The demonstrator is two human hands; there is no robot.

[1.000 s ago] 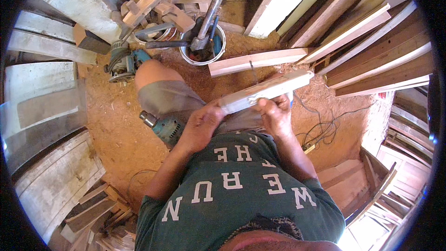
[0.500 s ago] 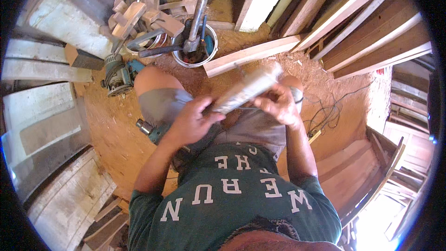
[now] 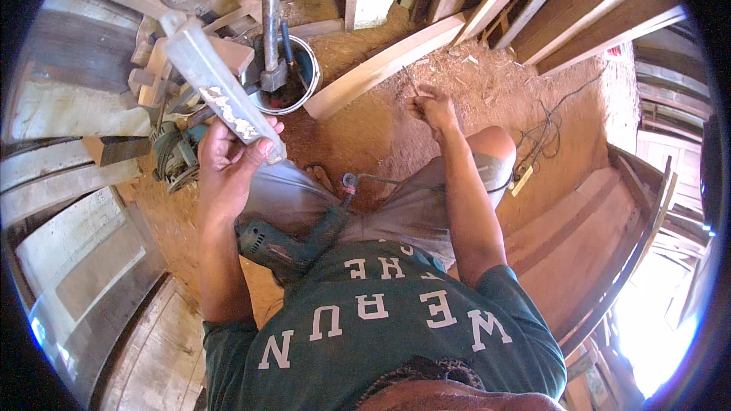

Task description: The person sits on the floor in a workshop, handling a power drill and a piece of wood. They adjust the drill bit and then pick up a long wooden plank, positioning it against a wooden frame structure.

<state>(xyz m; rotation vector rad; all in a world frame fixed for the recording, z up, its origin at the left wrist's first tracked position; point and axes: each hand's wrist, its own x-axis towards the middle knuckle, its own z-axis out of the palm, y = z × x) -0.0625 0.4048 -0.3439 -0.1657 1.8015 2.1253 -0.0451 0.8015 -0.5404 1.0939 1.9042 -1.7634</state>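
My left hand point(image 3: 232, 160) is wrapped round the lower end of a long, narrow, translucent plastic case point(image 3: 217, 80) with a peeling white label. The case tilts up and to the left, above my left knee. Out beyond my right knee, my right hand point(image 3: 435, 110) is closed in a pinch on a thin rod point(image 3: 409, 78), whose kind is too small to make out. A dark teal power drill point(image 3: 285, 247) lies across my lap, partly against my shirt, with its cord running between my legs.
A white bucket point(image 3: 312, 76) holds a hammer point(image 3: 272, 46) and other tools. A teal router point(image 3: 175, 156) stands on the floor at the left. A curved board point(image 3: 381, 68) lies ahead, near leaning planks point(image 3: 525, 0). At the right are a coiled cable point(image 3: 542, 133) and a wooden panel point(image 3: 571, 243).
My hands have moved apart. The left has carried the case to the left and turned it; the right has let go of the case and moved forward with the thin rod.
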